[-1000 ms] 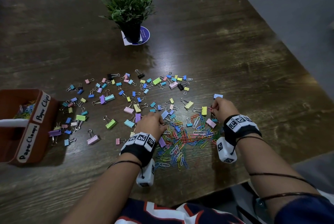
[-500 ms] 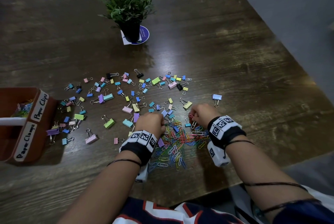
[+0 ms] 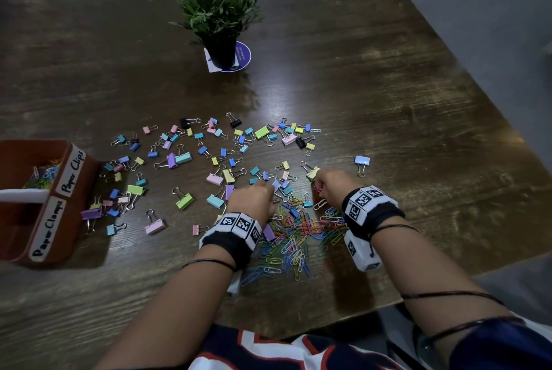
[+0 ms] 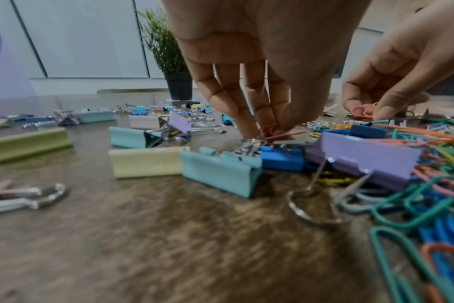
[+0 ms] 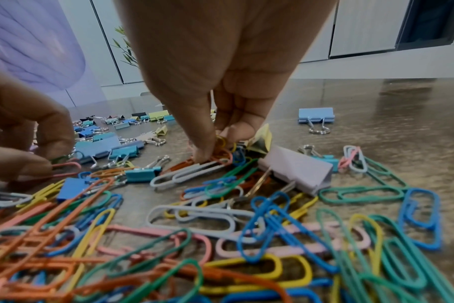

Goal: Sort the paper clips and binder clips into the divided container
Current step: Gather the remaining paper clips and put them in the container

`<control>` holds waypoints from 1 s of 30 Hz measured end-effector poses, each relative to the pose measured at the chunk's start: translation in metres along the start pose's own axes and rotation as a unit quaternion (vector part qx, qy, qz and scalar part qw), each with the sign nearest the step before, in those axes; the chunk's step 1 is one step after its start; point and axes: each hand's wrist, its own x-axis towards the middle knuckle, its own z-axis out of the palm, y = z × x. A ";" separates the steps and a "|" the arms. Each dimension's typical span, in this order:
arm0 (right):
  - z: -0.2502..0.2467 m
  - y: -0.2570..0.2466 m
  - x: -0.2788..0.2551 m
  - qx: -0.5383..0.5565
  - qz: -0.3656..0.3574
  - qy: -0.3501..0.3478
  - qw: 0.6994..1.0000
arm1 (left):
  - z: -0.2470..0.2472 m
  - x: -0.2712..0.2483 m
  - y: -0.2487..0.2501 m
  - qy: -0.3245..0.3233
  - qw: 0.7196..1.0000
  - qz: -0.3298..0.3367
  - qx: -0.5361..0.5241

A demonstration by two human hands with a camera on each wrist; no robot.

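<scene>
Dark wooden desk [image 3: 388, 77], worn and glossy. Potted plant [image 3: 216, 8] toward the far edge, standing on a round sticker. Brown divided container [image 3: 64, 220] at the left edge, labelled "Paper Clips" on the far compartment and "Paper Clamps" on the near one; coloured paper clips already in the far compartment. Binder clips [image 3: 182, 157] in pastel colours scattered across the middle of the desk, a lone light blue binder clip [image 3: 362, 160] off toward the right edge. Heap of paper clips [image 3: 295, 238] near the front edge, between the wrists. Left hand [image 3: 254, 199] down at the heap's far side, fingertips pinching a red paper clip [image 4: 277, 133]. Right hand [image 3: 334, 184] just beside it, fingers bunched on several gathered paper clips [image 5: 220, 151], orange and yellow among them.
</scene>
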 end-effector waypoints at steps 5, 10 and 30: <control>-0.001 -0.005 -0.002 -0.003 0.019 -0.003 1.000 | -0.002 -0.003 -0.010 0.009 1.000 -0.006 -0.012; 0.000 -0.009 -0.002 -0.001 0.027 -0.016 1.000 | -0.002 -0.009 -0.018 0.017 0.999 -0.019 -0.040; -0.023 -0.177 0.019 0.299 -0.155 0.107 0.935 | -0.085 -0.117 -0.194 0.262 0.896 -0.275 -0.230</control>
